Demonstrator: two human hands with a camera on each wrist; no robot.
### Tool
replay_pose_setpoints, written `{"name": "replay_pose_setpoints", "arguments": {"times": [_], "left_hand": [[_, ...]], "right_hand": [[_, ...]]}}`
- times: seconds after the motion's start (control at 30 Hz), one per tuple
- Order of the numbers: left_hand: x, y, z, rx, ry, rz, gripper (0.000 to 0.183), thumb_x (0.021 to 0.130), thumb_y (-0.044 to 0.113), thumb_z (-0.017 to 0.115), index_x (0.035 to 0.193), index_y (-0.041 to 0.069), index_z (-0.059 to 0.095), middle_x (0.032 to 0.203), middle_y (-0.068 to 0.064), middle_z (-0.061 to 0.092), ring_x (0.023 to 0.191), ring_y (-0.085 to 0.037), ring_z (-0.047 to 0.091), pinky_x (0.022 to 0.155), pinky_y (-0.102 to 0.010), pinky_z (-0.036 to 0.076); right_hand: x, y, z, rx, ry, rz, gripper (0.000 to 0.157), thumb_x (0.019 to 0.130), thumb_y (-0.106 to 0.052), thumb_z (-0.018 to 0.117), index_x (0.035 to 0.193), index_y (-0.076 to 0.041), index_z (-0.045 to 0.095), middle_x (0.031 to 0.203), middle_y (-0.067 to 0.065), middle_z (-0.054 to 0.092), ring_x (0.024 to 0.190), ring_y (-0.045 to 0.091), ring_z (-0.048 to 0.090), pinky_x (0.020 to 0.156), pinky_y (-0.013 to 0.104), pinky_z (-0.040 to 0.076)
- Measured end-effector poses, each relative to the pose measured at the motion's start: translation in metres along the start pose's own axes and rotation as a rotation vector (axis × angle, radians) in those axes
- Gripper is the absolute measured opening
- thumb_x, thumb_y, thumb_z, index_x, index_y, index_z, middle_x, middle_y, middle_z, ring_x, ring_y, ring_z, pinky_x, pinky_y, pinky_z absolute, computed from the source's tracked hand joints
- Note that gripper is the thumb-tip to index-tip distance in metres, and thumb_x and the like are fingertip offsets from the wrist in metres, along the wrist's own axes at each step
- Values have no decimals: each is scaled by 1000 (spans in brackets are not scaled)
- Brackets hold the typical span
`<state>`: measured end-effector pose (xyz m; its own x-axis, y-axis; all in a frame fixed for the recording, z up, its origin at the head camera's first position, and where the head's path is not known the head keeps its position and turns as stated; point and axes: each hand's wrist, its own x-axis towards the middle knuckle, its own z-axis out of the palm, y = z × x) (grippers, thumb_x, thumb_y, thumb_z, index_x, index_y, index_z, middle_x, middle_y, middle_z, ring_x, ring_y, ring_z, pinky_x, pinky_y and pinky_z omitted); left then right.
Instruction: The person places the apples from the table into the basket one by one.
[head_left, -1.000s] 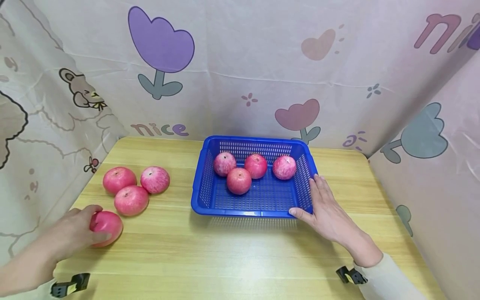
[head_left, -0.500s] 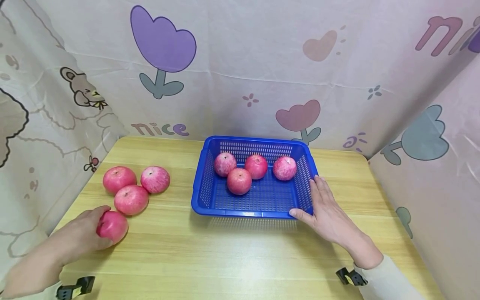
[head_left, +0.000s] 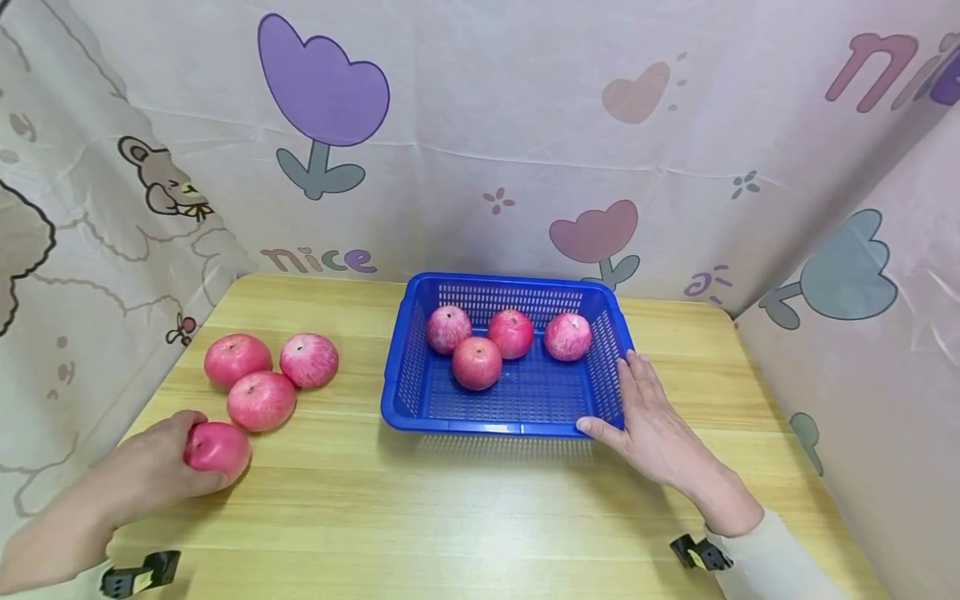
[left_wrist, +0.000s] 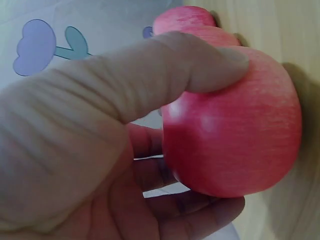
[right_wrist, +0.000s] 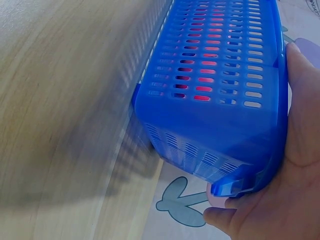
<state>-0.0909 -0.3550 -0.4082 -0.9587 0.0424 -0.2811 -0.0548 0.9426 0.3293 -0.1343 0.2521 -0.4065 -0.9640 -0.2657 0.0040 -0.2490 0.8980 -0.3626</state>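
My left hand (head_left: 153, 467) grips a pinkish-red apple (head_left: 219, 452) at the left front of the table. In the left wrist view the thumb lies across one side of this apple (left_wrist: 240, 125) and the fingers curl under the other. Just beyond it sit three more apples, one in front (head_left: 262, 402), one at the back left (head_left: 237, 361) and a streaky one (head_left: 309, 360). My right hand (head_left: 660, 425) rests on the front right corner of a blue plastic basket (head_left: 517, 428), fingers extended along its right rim and thumb on the front rim.
Several apples lie inside the basket, among them a front one (head_left: 477, 363) and a right-hand one (head_left: 567, 337). The wooden table (head_left: 420, 525) meets a printed cloth (head_left: 465, 108) at the back and both sides. Wood surface separates the loose apples from the basket.
The left hand and its apple have shifted slightly right, then a little back to the left. The right hand and basket have stayed in place.
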Motion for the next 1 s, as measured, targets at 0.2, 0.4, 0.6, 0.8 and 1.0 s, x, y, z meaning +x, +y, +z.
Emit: {"name": "replay_pose_setpoints", "arguments": {"times": [0.2,0.4,0.6,0.8,1.0], "left_hand": [[-7,14,-15,4,61,41,86,74,36,94,120,-21,47,95,-23,63,85,-34,62,72,-47,57],[-14,47,-41,21,156,112,83,70,33,96,119,-17,51,96,-22,64,83,-34,62,70,-47,56],[-9,95,-58,55,269,216,93,66,31,98,129,-18,50,108,-36,61,90,-44,64,72,-56,59],[-1,151,-77,71,180,298,80,74,33,92,130,-8,52,103,-17,63,82,-25,60,66,-38,54],[6,211,-86,123,163,415,70,80,37,86,133,3,55,113,-12,64,95,-26,64,78,-45,58]], "right_hand": [[-1,-1,0,2,0,-3,113,98,-67,60,165,9,9,174,30,1,161,50,2,124,71,20],[-1,-1,-4,-18,-13,-10,113,99,-68,58,165,10,9,174,31,0,162,50,0,124,71,19],[-1,2,-10,-107,-29,-57,114,99,-69,58,162,15,13,171,36,5,160,54,4,125,70,21],[-2,3,-13,-103,-54,-74,120,95,-71,62,162,15,13,171,37,6,159,56,6,124,70,22],[-1,4,-10,-87,-43,-87,123,92,-71,67,163,13,12,172,35,4,160,55,4,124,70,23]]}}
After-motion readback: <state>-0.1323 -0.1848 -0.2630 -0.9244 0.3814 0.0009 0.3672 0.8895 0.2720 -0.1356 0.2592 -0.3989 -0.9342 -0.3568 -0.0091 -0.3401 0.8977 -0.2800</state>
